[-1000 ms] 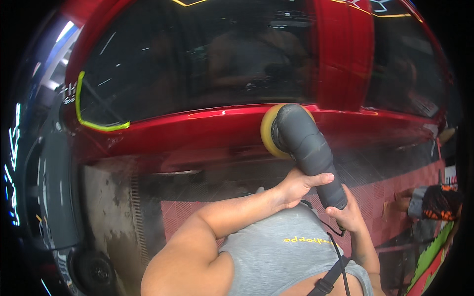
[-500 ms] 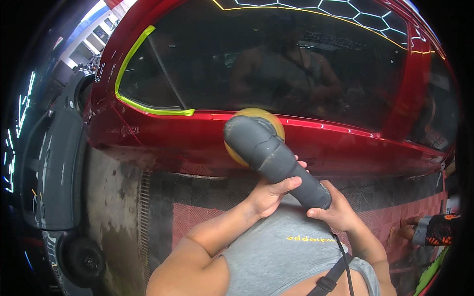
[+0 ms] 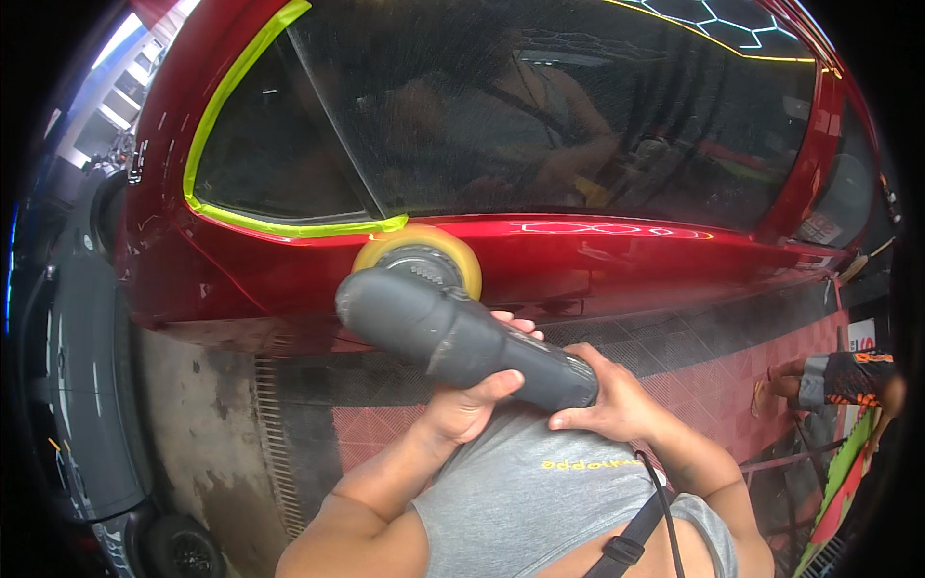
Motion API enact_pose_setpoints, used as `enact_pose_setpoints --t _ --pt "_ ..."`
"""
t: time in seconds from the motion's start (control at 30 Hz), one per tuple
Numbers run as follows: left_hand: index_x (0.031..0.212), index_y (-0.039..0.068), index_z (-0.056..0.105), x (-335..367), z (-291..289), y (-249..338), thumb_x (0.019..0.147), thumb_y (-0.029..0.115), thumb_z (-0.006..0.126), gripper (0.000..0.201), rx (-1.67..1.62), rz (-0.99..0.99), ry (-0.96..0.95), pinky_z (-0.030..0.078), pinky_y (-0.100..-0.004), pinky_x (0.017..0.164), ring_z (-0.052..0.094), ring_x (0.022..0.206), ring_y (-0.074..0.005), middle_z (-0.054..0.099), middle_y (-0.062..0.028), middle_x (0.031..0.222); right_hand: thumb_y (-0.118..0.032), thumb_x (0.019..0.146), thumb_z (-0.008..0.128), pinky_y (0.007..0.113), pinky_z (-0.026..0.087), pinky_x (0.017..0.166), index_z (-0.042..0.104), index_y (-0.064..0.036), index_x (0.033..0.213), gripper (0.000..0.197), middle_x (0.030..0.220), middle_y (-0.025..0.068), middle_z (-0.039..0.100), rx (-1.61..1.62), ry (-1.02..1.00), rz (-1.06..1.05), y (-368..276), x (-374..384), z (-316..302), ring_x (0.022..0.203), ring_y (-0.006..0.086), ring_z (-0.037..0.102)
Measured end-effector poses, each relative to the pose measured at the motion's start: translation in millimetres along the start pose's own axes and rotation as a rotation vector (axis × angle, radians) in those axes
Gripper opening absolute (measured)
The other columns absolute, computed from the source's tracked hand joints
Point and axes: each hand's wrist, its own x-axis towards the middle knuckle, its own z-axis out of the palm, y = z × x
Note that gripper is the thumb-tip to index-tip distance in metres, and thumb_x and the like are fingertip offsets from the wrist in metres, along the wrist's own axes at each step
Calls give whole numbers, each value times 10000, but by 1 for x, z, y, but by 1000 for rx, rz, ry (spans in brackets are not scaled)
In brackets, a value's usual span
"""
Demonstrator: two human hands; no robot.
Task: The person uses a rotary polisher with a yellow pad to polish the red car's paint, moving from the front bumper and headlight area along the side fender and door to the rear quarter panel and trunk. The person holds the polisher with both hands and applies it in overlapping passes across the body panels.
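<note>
A dark grey car polisher (image 3: 453, 332) with a round yellow foam pad (image 3: 464, 258) is held in both my hands. The pad lies against the red car door (image 3: 568, 260), just below the window line. My left hand (image 3: 472, 405) is wrapped round the middle of the body, its fingertips showing on the far side. At the rear end, my right hand (image 3: 607, 395) grips the polisher with the thumb on the near side. Bright green masking tape (image 3: 289, 229) edges the small rear side window and ends right beside the pad.
The large dark side window (image 3: 578, 125) reflects a person and lights. A grey car (image 3: 96, 347) stands to the left, beyond a floor grate (image 3: 275, 433). Another person's legs (image 3: 800, 380) show at the right, on red floor tiles (image 3: 713, 376).
The polisher has slid left along the door toward the end of the green tape, and its body now lies more level. Both hands have moved left with it, keeping their grip.
</note>
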Motion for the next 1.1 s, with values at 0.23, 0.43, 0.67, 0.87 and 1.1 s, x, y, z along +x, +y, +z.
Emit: enact_pose_setpoints --t 0.23,0.43,0.67,0.87,1.1 --pt "1312 25 645 33 69 -50 941 169 886 465 100 -284 -100 570 -371 1019 663 1161 -175 689 -83 1247 -487 684 1026 430 535 1048 568 8 1443 1015 1283 162 713 222 268 128 66 -88 -17 1208 264 686" --pt "1282 26 640 53 111 -74 947 204 886 452 -10 -328 -152 566 -370 993 661 1133 -165 680 -67 1220 -613 729 986 376 517 1024 570 65 1418 1052 1245 105 691 330 352 145 58 -123 -41 1153 197 648" --pt "1349 50 616 34 86 -42 965 134 851 458 -17 -320 -68 524 -390 1077 621 1245 -177 649 -69 1315 -491 716 1029 388 532 1001 586 34 1402 971 1218 124 705 341 254 152 32 -96 -31 1138 204 659" --pt "1508 82 488 5 49 1 972 19 789 618 -10 -188 31 485 -431 1172 585 1346 -204 625 -93 1383 -439 742 1028 395 527 1032 554 29 1450 972 1251 147 705 316 84 120 -8 -53 -12 1184 226 665" --pt "1504 87 497 -22 5 30 933 21 778 640 -37 31 82 488 -514 1197 612 1353 -297 632 -132 1381 -491 768 996 440 543 1048 521 29 1462 989 1273 234 719 115 -46 49 -42 -9 16 1237 330 706"
